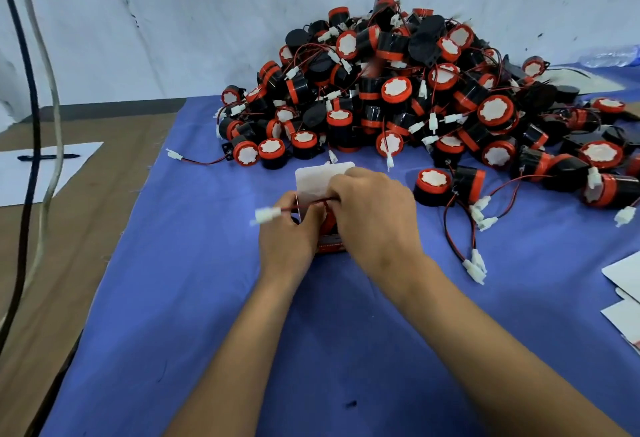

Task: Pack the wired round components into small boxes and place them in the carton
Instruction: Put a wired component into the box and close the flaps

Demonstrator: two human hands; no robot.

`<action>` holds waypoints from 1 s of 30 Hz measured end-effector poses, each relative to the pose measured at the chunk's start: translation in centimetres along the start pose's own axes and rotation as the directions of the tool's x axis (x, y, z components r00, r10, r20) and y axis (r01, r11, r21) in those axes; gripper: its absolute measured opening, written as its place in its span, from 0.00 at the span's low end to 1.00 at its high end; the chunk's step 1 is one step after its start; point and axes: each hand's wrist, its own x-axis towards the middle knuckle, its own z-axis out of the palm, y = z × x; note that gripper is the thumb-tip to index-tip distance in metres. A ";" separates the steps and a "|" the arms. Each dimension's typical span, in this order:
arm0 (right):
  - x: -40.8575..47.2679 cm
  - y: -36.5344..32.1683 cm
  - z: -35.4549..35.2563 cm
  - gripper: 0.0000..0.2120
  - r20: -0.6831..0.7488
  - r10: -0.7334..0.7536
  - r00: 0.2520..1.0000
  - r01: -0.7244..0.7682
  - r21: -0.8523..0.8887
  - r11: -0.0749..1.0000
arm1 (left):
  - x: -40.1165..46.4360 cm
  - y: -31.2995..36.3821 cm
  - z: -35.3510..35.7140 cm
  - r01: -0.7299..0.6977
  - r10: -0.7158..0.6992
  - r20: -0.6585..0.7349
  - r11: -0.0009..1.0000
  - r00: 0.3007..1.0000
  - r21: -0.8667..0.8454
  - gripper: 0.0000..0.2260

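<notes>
My left hand (289, 228) grips the small box (323, 180) on the blue table (207, 298), flap up. My right hand (374, 215) pinches the wire (301, 206) over its mouth; the connector (266, 215) trails leftward (component mostly hidden), nearer my left fingers.

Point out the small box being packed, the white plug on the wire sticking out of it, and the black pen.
small box (317, 178), head view, on its raised white flap.
white plug (266, 216), head view, on its middle.
black pen (48, 157), head view, mid-barrel, on the white paper.
</notes>
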 end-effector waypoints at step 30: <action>4.2 -0.1 -2.7 0.18 0.247 0.091 0.965 -0.104 0.040 0.994 | 0.3 0.4 -0.1 0.068 -0.064 0.048 0.995 0.997 -0.069 0.08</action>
